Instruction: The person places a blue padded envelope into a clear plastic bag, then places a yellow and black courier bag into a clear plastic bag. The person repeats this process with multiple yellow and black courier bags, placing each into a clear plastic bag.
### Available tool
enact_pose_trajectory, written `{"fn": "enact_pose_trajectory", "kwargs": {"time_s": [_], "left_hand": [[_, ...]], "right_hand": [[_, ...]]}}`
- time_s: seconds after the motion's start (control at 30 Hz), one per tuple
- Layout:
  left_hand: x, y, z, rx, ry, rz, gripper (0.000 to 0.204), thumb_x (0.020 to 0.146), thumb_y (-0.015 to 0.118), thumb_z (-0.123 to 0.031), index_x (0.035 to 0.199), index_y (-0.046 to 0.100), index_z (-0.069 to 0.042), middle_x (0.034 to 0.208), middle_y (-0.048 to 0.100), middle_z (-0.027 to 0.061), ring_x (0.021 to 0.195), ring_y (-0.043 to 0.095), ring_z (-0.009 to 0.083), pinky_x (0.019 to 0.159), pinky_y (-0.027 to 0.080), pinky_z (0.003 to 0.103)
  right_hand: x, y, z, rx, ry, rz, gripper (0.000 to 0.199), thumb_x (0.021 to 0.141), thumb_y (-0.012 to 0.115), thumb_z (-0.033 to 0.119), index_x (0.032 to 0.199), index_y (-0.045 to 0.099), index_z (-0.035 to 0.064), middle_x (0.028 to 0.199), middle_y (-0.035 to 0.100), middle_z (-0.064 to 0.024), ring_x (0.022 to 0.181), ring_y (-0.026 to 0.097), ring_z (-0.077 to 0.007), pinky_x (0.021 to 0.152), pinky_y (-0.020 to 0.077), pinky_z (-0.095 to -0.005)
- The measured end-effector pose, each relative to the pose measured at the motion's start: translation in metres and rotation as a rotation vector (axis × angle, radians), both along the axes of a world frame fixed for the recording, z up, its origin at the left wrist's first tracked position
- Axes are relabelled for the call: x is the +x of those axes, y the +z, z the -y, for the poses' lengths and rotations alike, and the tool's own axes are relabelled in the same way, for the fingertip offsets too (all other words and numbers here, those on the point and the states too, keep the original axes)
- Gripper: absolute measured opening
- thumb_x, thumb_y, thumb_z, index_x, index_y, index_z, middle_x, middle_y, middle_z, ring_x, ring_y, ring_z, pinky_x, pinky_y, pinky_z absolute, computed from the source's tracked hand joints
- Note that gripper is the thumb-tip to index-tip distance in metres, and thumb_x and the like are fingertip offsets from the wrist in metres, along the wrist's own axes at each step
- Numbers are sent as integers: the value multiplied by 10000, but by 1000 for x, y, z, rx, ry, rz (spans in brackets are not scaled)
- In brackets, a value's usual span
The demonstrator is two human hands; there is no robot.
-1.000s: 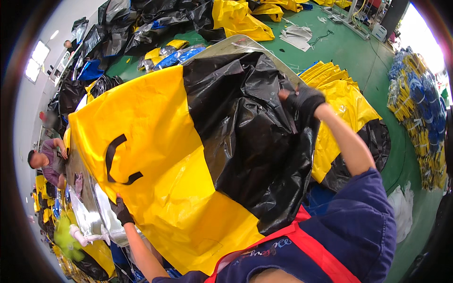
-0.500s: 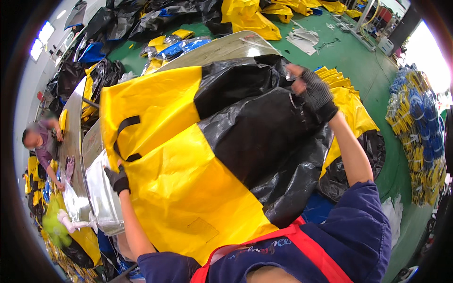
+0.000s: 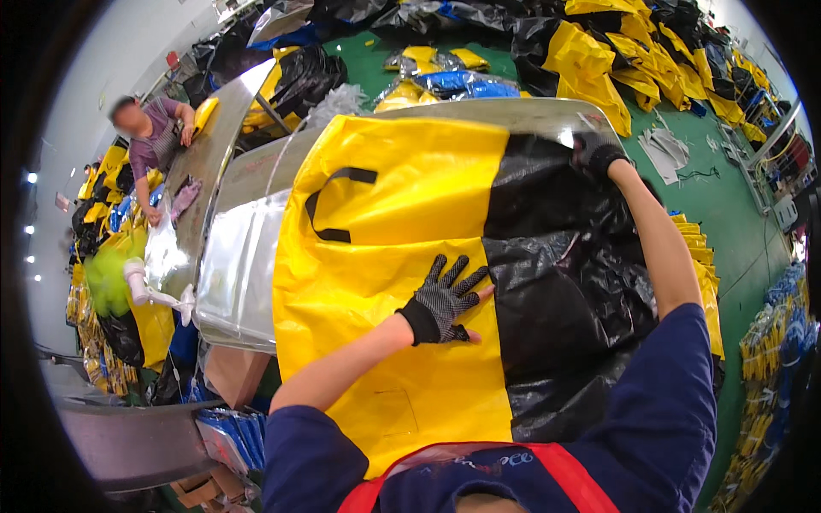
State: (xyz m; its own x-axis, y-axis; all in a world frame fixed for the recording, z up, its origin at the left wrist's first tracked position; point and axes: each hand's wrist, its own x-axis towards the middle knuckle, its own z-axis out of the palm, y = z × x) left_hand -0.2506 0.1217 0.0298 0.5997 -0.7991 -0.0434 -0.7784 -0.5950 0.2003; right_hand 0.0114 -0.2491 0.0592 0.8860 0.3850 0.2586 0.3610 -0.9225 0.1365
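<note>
A large bag of glossy sheet material, with a yellow part on the left and a black part on the right, lies spread before me. A black strap handle is fixed near its left edge. My left hand, in a dark dotted glove with bare fingertips, presses flat on the yellow part beside the seam, fingers spread. At the far right corner of the black part, my right hand, gloved alike, has its fingers curled over the material's edge. The black part is wrinkled towards the right.
Under the bag is a shiny table. A white jointed arm-like device stands at its left side. Further left, a person works at another table. Yellow and black sheets heap up behind; bundled stacks stand at right.
My left hand has let go of the yellow left edge and moved right, now flat near the seam. My right hand has moved to the far corner. The bag lies flatter and my view has turned.
</note>
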Motion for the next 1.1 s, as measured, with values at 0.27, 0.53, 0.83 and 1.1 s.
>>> {"fn": "enact_pose_trajectory", "kwargs": {"time_s": [0.27,0.53,0.83,1.1], "left_hand": [[29,-6,4,-60,-25,-171,741,766,571,-637,1355,462,-202,1408,426,123,1320,348,322,1087,244,481],[37,-10,-49,-71,-26,-157,436,875,557,-381,1203,565,-94,1185,584,161,1064,550,342,927,427,417],[-15,49,-236,194,285,113,396,888,556,-278,1216,551,-55,1164,593,173,1056,564,346,920,440,404],[-17,126,-247,80,447,385,367,900,554,-186,1228,539,-20,1145,601,183,1050,577,349,914,452,392]], "right_hand": [[-240,121,-53,456,224,532,231,782,708,291,831,622,82,777,586,-91,734,587,-267,716,463,-308],[-399,7,28,-56,299,-293,172,870,594,347,1012,676,297,519,561,-73,462,561,-281,455,443,-402],[-405,-22,27,-13,270,-306,287,826,615,169,1086,658,282,672,602,-83,640,613,-261,607,496,-366],[-345,113,-4,670,122,-897,662,719,694,535,1274,559,201,1164,609,-167,989,632,-314,868,489,-387]]}}
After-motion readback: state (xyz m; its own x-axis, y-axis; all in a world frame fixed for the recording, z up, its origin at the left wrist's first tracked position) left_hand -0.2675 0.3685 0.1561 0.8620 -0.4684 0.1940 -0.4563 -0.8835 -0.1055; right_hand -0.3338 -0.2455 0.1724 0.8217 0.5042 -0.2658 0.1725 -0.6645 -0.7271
